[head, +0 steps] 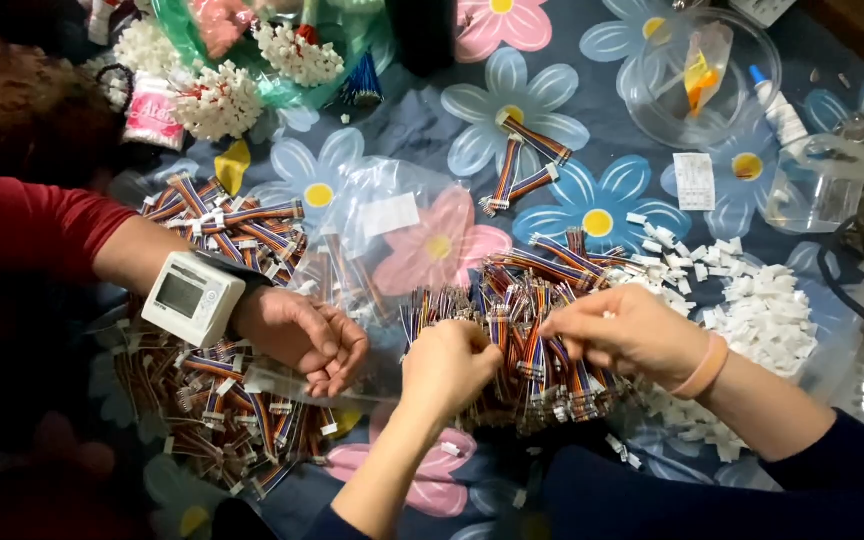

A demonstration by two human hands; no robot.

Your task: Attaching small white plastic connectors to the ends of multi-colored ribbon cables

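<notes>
My left hand is curled shut on a short multicoloured ribbon wire at the near edge of a big pile of such wires. My right hand, with an orange band on the wrist, pinches the other end of the same wire just right of the left hand. A heap of small white plastic connectors lies right beside my right hand. What exactly sits between the fingertips is hidden.
Another person's hand, in a red sleeve and with a white wrist monitor, rests on a clear plastic bag over more wire bundles. A clear bowl, a small white bottle and white bead clusters lie on the flowered cloth.
</notes>
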